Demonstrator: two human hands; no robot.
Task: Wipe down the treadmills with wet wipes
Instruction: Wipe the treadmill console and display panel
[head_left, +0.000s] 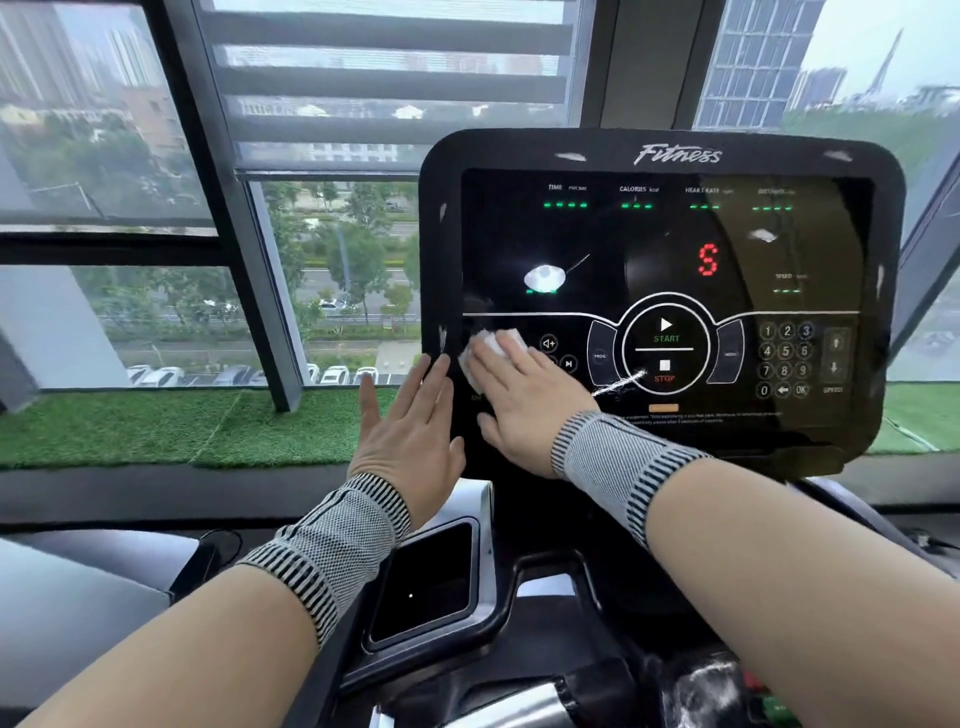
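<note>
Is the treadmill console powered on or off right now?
On: the console shows green dashes under TIME and CALORIES, and a red S is lit above START.

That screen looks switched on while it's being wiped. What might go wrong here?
1. The right hand presses the wet wipe flat on the lit console, close to the START button; sweeping rightward may press it and possibly start the machine.
2. The media keys sit right beside the wipe and might get triggered.
3. The left hand rests open at the console's edge, gripping nothing, so it offers little support.
</note>
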